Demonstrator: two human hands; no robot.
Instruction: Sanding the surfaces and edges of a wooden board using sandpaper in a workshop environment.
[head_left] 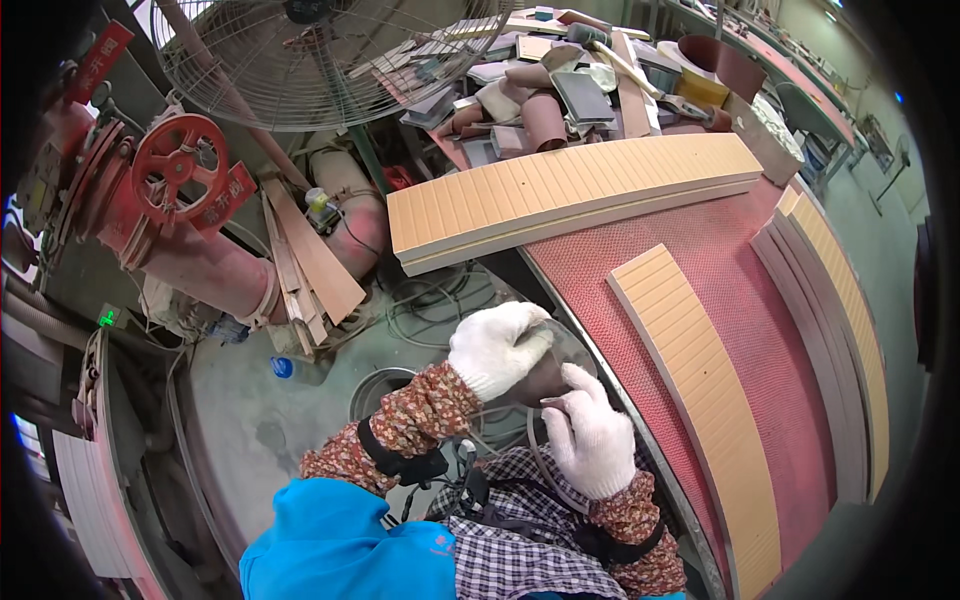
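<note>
We had the left hand [497, 345] & right hand [590, 440] both clasped on a clear round cup [560, 360], best kept level beside the surface [720, 300].

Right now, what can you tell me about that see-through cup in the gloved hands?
The cup looks like clear plastic or glass, with a dark inside, though I cannot tell if anything is in it. It is tilted, held close to the person's chest beside the red table. The left hand in a white glove covers its top and side; the right hand grips it from below.
</note>
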